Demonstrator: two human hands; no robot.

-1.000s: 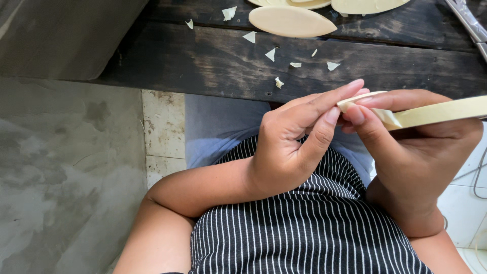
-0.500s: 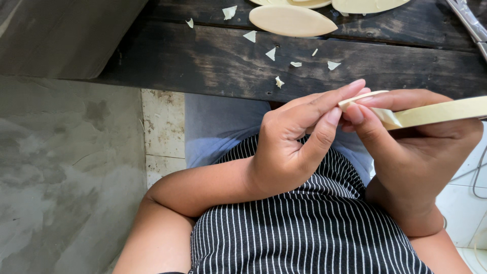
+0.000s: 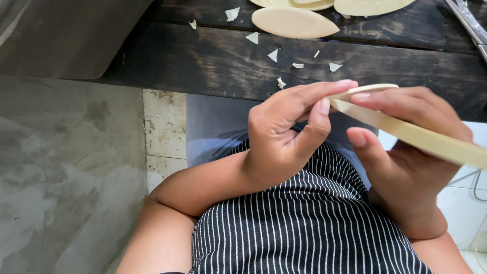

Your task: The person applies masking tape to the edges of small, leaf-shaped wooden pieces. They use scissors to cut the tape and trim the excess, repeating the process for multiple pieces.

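At the far left a grey concrete floor (image 3: 56,177) runs under the edge of the dark wooden counter (image 3: 203,61), with a strip of pale tile (image 3: 165,132) beside it. On the counter lie small cream offcuts (image 3: 274,55), scattered between its front edge and a cream oval blank (image 3: 294,23) that rests flat near the top of the view; more blanks sit just behind it, partly cut off.

Below the counter's edge, over a black-and-white striped shirt (image 3: 304,228), the left hand (image 3: 284,137) is raised with its fingers pressed together and stretched to the right. Its fingertips and thumb pinch the near tip of a thin cream strip (image 3: 406,133).

The strip slants down and to the right from that pinch, passing out of view at the right edge. The right hand (image 3: 411,152) holds it from the other side: the index finger lies along the top of the strip's tip, touching the left fingertips, while the thumb is spread apart below the strip and the remaining fingers curl behind it. A metal tool (image 3: 469,23) lies on the counter at the upper right corner.
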